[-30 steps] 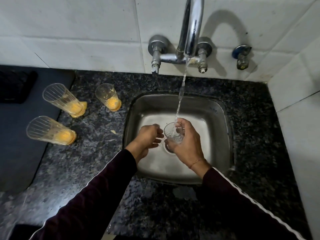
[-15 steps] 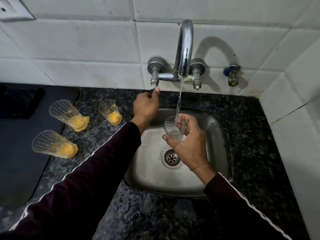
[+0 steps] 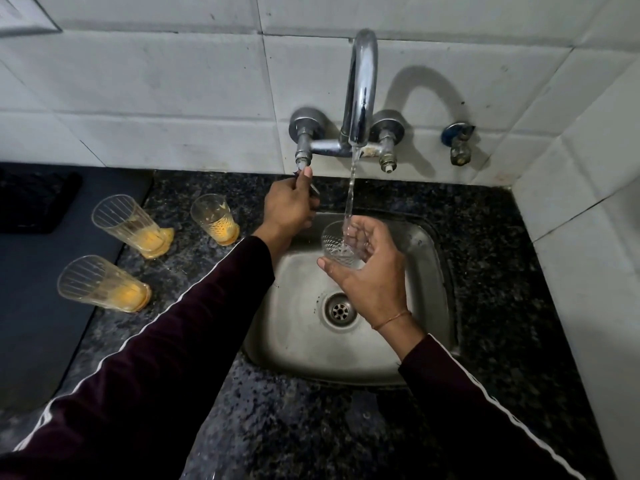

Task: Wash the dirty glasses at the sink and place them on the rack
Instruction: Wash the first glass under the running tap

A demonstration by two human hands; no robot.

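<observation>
Fingers (image 3: 360, 233) of the right hand (image 3: 372, 282) curl round a small clear glass (image 3: 337, 249) and hold it over the sink (image 3: 433, 271). This glass stands almost upright, with its open mouth facing up, and it sits right under the tap (image 3: 362, 95). Water (image 3: 350, 192) runs down from the spout straight into the glass. The left hand (image 3: 289, 207) reaches up to the tap handle (image 3: 303, 157) on the left side, and its fingers curl round something dark just below that handle; I cannot tell if they are turning it. Three dirty glasses with yellow drink left in them wait on the dark counter (image 3: 491, 244), well off to the left of the sink: a tall glass (image 3: 130, 225), a short glass (image 3: 214, 216) and a near glass (image 3: 100, 284). The left hand is much closer to them than the right one. I think it should pick up the next one. No rack shows in this view.
</observation>
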